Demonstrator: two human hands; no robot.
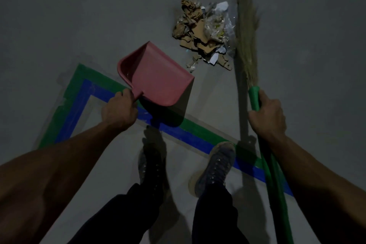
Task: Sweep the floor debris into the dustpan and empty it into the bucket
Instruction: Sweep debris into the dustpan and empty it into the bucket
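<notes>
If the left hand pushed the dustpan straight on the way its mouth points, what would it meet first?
Probably the debris pile: the left hand holds the pink dustpan with its mouth aimed toward the pile's near scraps. Only bare floor seems between; depth is unclear.

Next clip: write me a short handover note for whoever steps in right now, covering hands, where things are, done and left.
Left hand grips the pink dustpan by its handle, lifted off the floor and empty. Right hand grips the green-handled broom, bristles beside the debris pile. The pile is gathered on the floor, nothing in the pan. Left: sweep it in, empty into the bucket, which is not in view.
</notes>
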